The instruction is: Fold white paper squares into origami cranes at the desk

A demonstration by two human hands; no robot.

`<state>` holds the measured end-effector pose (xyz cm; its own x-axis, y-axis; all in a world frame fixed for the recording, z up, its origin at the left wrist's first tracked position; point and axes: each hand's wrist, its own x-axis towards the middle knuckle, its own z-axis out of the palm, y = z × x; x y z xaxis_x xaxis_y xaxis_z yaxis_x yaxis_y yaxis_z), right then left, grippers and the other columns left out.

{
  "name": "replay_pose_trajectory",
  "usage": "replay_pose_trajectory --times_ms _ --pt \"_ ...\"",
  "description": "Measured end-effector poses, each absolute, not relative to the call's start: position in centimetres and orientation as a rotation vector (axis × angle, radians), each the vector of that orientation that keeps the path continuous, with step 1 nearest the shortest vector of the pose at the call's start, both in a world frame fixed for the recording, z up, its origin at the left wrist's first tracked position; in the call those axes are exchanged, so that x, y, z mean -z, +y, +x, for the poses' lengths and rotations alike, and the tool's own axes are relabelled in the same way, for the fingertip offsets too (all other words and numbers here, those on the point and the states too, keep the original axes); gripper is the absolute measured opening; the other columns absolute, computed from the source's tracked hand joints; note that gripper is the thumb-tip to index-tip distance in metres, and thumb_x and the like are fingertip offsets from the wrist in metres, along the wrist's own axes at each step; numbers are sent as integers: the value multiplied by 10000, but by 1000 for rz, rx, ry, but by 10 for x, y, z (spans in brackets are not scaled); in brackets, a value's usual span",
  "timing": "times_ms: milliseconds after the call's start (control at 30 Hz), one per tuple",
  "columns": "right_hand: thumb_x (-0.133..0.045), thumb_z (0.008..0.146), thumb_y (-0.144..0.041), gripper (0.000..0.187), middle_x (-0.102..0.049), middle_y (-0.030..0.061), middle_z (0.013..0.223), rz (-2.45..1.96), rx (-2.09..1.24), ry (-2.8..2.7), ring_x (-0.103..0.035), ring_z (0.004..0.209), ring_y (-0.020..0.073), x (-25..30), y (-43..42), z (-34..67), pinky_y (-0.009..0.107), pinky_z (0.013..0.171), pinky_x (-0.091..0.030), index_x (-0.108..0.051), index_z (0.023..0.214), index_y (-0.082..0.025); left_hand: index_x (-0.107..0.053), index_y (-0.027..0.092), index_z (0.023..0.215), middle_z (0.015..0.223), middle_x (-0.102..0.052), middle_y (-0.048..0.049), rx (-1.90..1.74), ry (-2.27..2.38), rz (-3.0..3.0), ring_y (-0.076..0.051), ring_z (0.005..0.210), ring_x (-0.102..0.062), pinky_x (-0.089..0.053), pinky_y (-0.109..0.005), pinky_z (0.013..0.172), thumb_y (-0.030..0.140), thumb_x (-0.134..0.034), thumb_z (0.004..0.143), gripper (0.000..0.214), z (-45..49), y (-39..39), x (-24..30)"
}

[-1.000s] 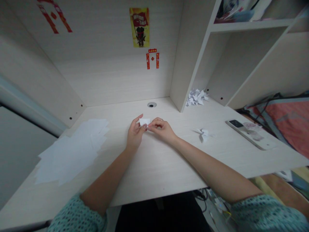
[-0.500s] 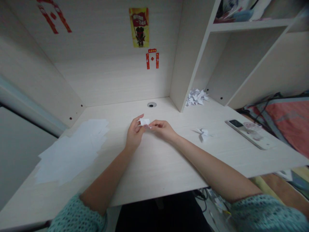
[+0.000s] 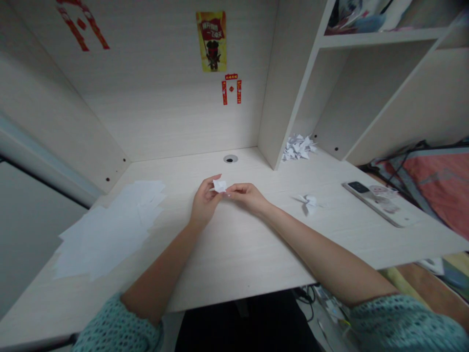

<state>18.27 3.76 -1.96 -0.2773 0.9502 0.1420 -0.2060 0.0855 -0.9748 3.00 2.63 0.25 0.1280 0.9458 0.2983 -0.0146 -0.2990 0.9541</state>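
Note:
A small folded piece of white paper point(image 3: 220, 186) is held between both hands above the middle of the desk. My left hand point(image 3: 205, 199) grips its left and lower side, with the index finger raised behind it. The thumb and index finger of my right hand point(image 3: 246, 195) pinch its lower right corner. Fingers cover part of the paper, so its full fold cannot be made out. Right of my right hand, a folded white paper crane point(image 3: 309, 202) rests on the desk.
Overlapping white paper sheets point(image 3: 113, 230) lie on the left of the desk point(image 3: 220, 274). A heap of folded white papers point(image 3: 298, 147) sits under the shelf point(image 3: 381, 38), behind a vertical panel point(image 3: 289, 83). A phone point(image 3: 377, 203) lies at the right. A cable hole point(image 3: 230, 159) is at the back.
The folded paper has tilted slightly between the fingers, and my left index finger has shifted a little to the right. Both hands stay in nearly the same place.

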Motion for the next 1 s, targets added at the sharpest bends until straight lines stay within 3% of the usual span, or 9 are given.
replay_pose_trajectory --times_ms 433,767,1000 --pt "-703 631 -359 227 -638 7 691 -797 -1418 -1313 -528 645 114 16 38 185 262 672 -384 -675 738 -161 -512 204 1111 935 -618 -50 -1329 943 1455 -143 769 -600 -484 -264 722 283 -699 643 510 30 25 -5" --pt "-565 807 -307 124 -560 51 853 -970 -442 -1634 -532 856 171 -1 26 189 278 709 -424 -642 788 -212 -512 178 1086 922 -622 -54 -1317 985 1461 -130 732 -601 -475 -243 676 295 -696 645 492 31 26 -2" --pt "-473 868 -252 147 -625 58 973 -920 -332 -1793 -563 974 189 -2 22 193 334 858 -425 -618 884 -234 -512 180 1082 948 -626 -60 -1288 964 1482 -138 770 -606 -471 -254 705 289 -672 673 453 30 25 -1"
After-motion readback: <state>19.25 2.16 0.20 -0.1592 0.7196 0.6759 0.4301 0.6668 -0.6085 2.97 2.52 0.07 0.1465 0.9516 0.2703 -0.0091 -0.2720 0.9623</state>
